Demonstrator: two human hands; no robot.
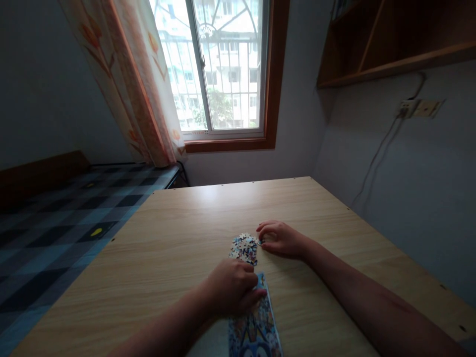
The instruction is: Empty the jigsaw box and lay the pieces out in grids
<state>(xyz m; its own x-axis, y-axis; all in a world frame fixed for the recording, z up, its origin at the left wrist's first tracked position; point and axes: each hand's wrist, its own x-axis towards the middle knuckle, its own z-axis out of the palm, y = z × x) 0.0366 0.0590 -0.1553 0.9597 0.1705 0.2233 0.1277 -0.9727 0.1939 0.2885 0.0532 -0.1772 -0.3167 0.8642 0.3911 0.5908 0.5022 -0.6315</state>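
Pale wood-grain tabletop point(167, 238), dim room. Left hand point(232, 292) curled, fingers pressed on top end of colourful assembled puzzle strip point(256, 329); grip cannot tell. Right hand point(280, 239) pinches single small piece point(260, 242) at right edge of heap of loose jigsaw pieces point(243, 247). Heap lies between hands. Barred window point(223, 64), orange-patterned curtain point(141, 84) beyond.

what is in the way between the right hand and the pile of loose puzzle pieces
Nothing visible: the right hand has its fingers at the right edge of the pile, on the table. The left hand lies nearer, over the top end of the joined puzzle strip.
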